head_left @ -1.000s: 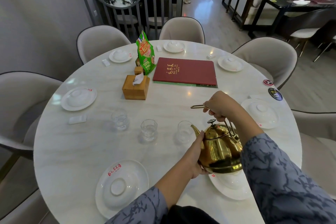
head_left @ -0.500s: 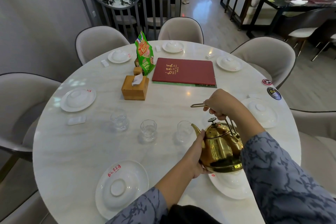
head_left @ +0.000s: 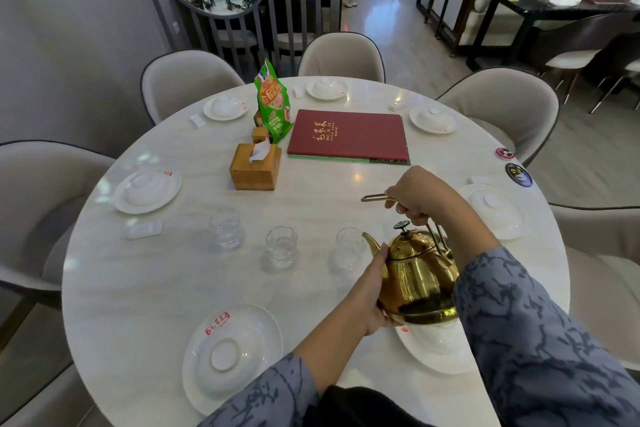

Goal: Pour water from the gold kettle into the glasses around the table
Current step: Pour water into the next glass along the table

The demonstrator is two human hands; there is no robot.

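The gold kettle (head_left: 417, 279) hangs above the near right of the round marble table (head_left: 173, 288), its spout aimed left at the rim of the right glass (head_left: 349, 248). My right hand (head_left: 420, 196) grips the kettle's top handle. My left hand (head_left: 372, 291) is pressed against the kettle's lower left side, supporting it. Three clear glasses stand in a row: the left glass (head_left: 227, 227), the middle glass (head_left: 281, 246) and the right one. No stream of water is visible from the spout.
White plates with upturned bowls ring the table, one at the near edge (head_left: 232, 355), one partly under the kettle (head_left: 436, 347). A wooden tissue box (head_left: 254, 166), a green snack bag (head_left: 272, 104) and a red menu (head_left: 348, 135) lie mid-table. Beige chairs surround it.
The kettle and both hands have held nearly the same pose; the spout has shifted slightly closer to the right glass.
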